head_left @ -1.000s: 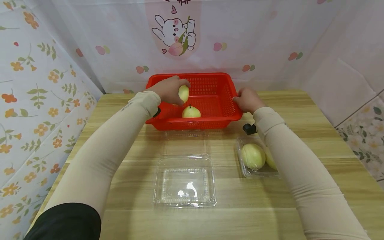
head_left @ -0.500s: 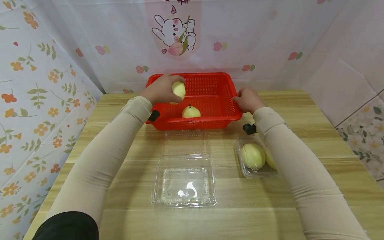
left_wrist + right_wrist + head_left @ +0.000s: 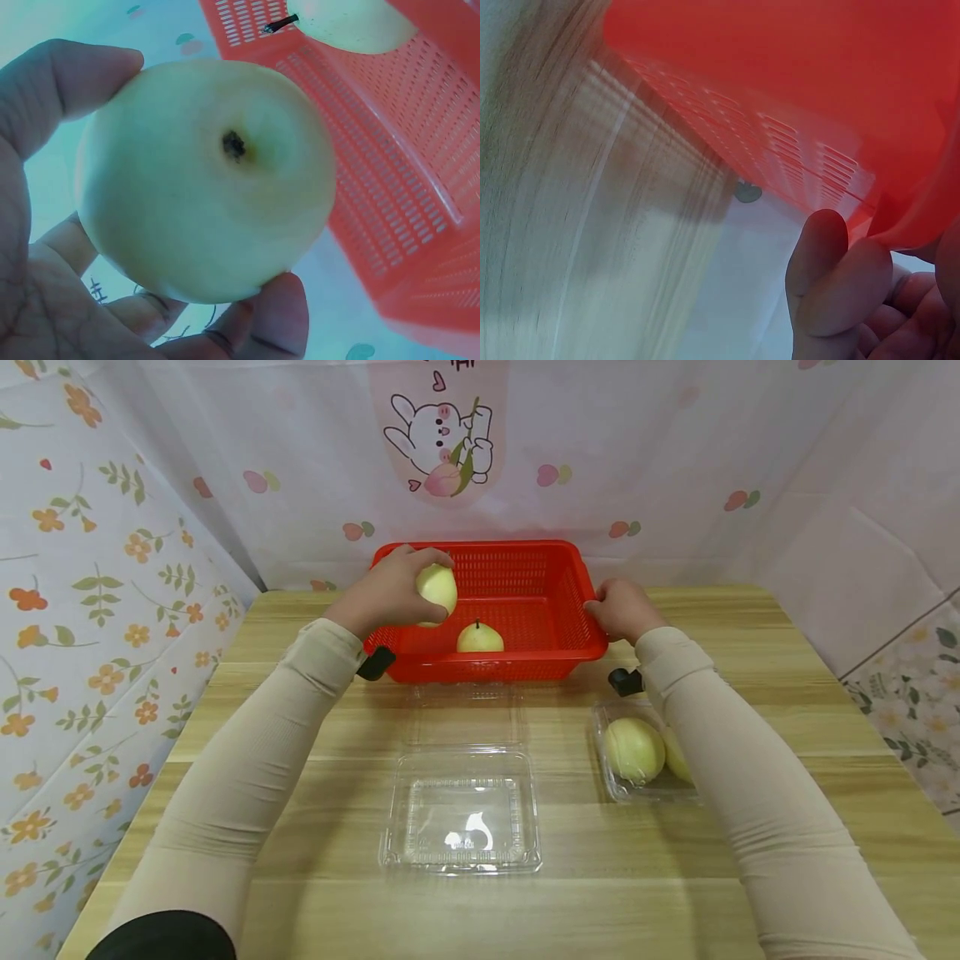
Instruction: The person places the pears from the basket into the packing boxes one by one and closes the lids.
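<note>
My left hand point(image 3: 393, 592) holds a pale yellow pear point(image 3: 437, 590) above the left part of a red plastic basket point(image 3: 540, 668). In the left wrist view, thumb and fingers curl round that pear point(image 3: 202, 187), its dark blossom end facing the camera. A second pear point(image 3: 480, 638), stem up, lies inside the basket by the near wall. On the basket's right side, my right hand point(image 3: 628, 610) grips the rim, as the right wrist view also shows with fingers point(image 3: 847, 292) bent at the red edge.
An open clear plastic clamshell box point(image 3: 465, 818) lies on the wooden table point(image 3: 330, 860) in front of the basket. To the right, partly under my right forearm, another clear box point(image 3: 618, 793) contains pears point(image 3: 634, 750). A printed curtain point(image 3: 300, 427) hangs behind the basket.
My left hand has moved left and slightly towards me with the pear, from over the basket's middle to its left side. The right hand has stayed on the rim.
</note>
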The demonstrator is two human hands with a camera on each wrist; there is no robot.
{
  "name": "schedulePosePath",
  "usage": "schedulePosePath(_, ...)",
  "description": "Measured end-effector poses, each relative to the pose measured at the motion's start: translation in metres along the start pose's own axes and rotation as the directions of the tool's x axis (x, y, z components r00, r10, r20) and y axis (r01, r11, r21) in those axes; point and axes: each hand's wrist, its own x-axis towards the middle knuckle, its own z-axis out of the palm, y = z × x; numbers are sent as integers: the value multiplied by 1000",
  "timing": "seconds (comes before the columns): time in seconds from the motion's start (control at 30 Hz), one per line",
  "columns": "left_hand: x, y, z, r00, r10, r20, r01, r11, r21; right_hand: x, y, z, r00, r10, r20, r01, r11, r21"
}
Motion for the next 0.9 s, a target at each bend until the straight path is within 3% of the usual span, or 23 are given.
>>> schedulePosePath(0.2, -15, -1, 0, 1000, -10, -14, 10, 1000, -3, 0, -1, 0, 1000, 3, 1, -2, 1000, -9)
schedulePosePath(0.9, -53, 2, 5, 999, -12, 45, 10, 999, 53, 1, 0, 0, 1000, -4, 2, 4, 1000, 9)
